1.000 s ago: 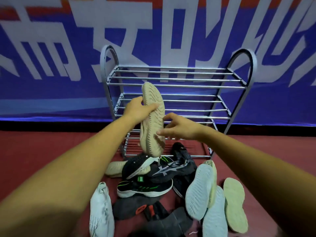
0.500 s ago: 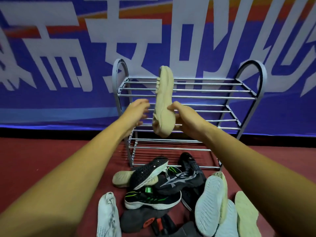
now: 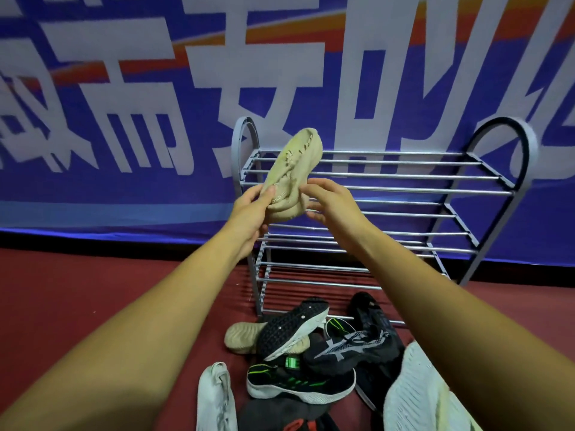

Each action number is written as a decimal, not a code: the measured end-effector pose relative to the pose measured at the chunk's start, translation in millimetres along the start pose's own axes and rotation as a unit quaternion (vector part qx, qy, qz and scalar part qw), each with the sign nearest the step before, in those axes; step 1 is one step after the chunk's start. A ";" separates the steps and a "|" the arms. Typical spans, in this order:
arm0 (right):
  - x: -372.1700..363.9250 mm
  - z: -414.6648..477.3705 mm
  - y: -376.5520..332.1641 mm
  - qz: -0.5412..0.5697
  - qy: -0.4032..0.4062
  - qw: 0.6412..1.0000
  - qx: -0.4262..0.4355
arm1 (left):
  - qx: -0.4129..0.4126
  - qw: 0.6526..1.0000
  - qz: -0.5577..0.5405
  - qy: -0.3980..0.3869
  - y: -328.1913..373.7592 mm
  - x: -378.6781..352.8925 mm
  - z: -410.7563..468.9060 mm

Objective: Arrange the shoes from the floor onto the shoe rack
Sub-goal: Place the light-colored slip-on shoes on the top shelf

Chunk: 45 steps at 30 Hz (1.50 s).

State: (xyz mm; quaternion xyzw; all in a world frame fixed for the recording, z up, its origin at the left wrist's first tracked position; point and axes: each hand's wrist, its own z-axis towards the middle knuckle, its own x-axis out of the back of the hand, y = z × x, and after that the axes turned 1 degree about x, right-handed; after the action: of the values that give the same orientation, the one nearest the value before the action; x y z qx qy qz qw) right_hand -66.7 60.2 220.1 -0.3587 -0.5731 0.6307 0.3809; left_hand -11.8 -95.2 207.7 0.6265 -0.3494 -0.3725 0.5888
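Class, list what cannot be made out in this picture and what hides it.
Head view:
- Heel of the beige knit shoe: covered by the left hand and right hand gripping it.
- Second beige shoe on the floor: mostly under a black-soled sneaker.
- White ribbed-sole shoe: cut by the bottom edge.
- Metal shoe rack's lowest shelf: partly behind the shoe pile.

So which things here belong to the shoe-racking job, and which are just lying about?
Job: beige shoe held by left hand and right hand; shoe rack; pile of shoes in front of it.
Not the job: blue banner behind the rack; red floor.
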 end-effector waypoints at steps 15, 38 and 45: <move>-32.7 49.0 28.9 -0.137 0.037 0.984 0.103 | -0.006 0.999 -0.044 0.005 9.0 14.5 41.7; -10.0 19.2 44.7 -0.297 0.008 0.955 0.013 | 0.026 0.973 0.228 -0.021 -25.4 37.4 21.7; 11.6 -18.6 92.7 -0.389 -0.045 0.917 -0.080 | 0.034 0.852 0.488 -0.188 -50.8 27.7 1.7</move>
State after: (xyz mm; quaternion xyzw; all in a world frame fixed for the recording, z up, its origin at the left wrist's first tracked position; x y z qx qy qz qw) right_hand -61.8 74.0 125.9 -0.1081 -0.7326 0.4005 0.5397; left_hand -0.1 -117.2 155.4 0.3134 -0.7265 -0.1358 0.5962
